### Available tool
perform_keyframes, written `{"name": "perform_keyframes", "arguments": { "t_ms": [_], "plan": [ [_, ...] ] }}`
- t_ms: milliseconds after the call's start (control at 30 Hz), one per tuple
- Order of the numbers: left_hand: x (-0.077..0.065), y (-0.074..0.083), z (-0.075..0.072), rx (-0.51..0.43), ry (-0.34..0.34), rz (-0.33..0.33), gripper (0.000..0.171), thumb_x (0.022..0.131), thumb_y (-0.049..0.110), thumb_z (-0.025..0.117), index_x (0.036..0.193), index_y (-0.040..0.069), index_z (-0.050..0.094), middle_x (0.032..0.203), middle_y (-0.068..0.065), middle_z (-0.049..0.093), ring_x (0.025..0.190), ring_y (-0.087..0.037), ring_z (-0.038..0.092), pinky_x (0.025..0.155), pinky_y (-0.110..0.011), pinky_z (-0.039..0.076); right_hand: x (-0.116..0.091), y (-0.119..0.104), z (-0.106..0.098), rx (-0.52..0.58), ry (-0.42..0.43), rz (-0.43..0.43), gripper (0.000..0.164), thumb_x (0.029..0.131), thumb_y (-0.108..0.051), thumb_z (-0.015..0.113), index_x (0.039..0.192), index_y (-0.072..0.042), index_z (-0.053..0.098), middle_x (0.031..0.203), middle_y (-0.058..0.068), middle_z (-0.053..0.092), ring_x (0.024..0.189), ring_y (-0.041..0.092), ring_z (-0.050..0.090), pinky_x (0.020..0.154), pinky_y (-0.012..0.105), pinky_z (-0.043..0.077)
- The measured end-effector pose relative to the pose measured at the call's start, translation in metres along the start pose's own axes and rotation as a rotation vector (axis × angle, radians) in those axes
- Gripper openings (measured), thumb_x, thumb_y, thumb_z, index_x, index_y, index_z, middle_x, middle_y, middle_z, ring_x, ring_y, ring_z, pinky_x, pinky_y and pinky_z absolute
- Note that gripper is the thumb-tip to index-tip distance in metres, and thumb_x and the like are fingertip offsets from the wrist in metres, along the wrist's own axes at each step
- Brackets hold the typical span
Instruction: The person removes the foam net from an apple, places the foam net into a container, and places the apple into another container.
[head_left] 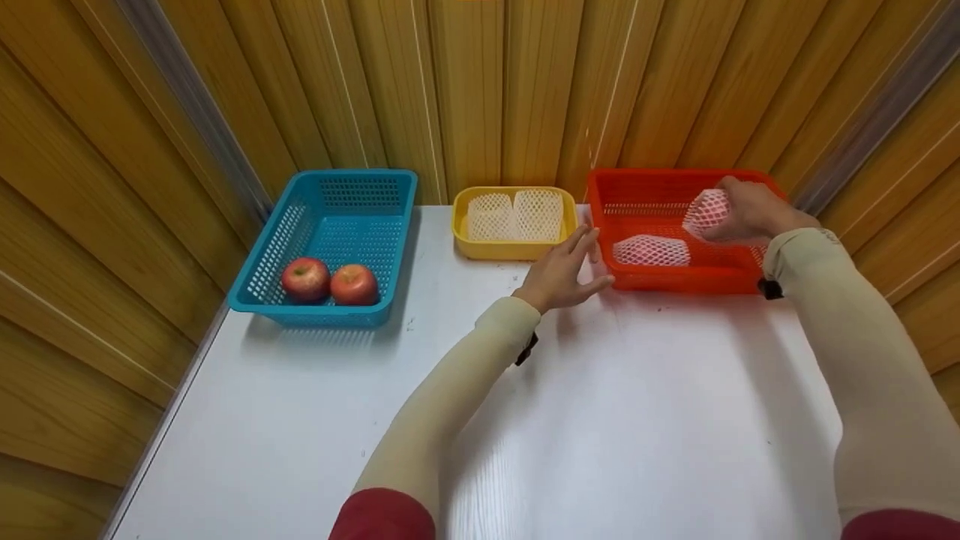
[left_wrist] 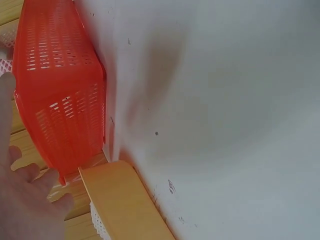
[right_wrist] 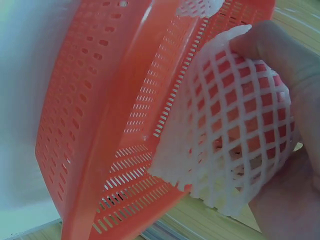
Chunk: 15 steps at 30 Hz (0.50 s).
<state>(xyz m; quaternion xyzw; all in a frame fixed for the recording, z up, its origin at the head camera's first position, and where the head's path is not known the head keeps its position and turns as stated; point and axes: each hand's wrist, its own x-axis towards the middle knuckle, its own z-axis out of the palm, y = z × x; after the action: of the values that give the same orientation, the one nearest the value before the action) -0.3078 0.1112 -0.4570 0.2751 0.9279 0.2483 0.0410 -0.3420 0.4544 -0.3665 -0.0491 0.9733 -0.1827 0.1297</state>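
My right hand (head_left: 746, 210) grips a white foam fruit net (right_wrist: 225, 125) over the right part of the red basket (head_left: 675, 281). Red shows through the net's mesh, and I cannot tell whether a fruit is inside. A second foam net (head_left: 651, 251) lies in the same basket, at its front left. My left hand (head_left: 561, 271) has its fingers spread and holds nothing; its fingertips are right at the basket's left front corner. Just left of that hand stands the small yellow basket (head_left: 510, 250), with two white foam nets (head_left: 538, 215) side by side in it.
On the left is a blue basket (head_left: 397, 247) with two red apples (head_left: 306, 280) at its front end. All three baskets stand along the back of the white table (head_left: 300, 435), close to the wood-look wall panels (head_left: 465, 90).
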Motion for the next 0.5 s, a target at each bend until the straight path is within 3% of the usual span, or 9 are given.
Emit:
{"name": "perform_keyframes", "arguments": {
  "t_ms": [200, 500],
  "plan": [
    [-0.006, -0.011, -0.001, -0.002, 0.03, 0.011, 0.09, 0.094, 0.069, 0.055, 0.165, 0.029, 0.019, 0.171, 0.0, 0.019, 0.153, -0.023, 0.03, 0.122, -0.046, 0.029, 0.001, -0.003, 0.004, -0.028, 0.023, -0.043, 0.102, 0.082, -0.046, 0.085, 0.149, 0.006, 0.029, 0.133, 0.032, 0.044, 0.115, 0.05, 0.044, 0.096, 0.071, 0.046],
    [-0.015, -0.024, -0.008, -0.053, 0.068, -0.029, 0.085, 0.094, 0.066, 0.058, 0.164, 0.034, 0.023, 0.17, 0.002, 0.021, 0.154, -0.02, 0.026, 0.122, -0.046, 0.028, 0.002, -0.008, 0.01, -0.021, 0.061, -0.075, 0.099, 0.084, -0.052, 0.081, 0.147, 0.004, 0.029, 0.138, 0.033, 0.035, 0.12, 0.051, 0.039, 0.097, 0.074, 0.042]
  ]
}}
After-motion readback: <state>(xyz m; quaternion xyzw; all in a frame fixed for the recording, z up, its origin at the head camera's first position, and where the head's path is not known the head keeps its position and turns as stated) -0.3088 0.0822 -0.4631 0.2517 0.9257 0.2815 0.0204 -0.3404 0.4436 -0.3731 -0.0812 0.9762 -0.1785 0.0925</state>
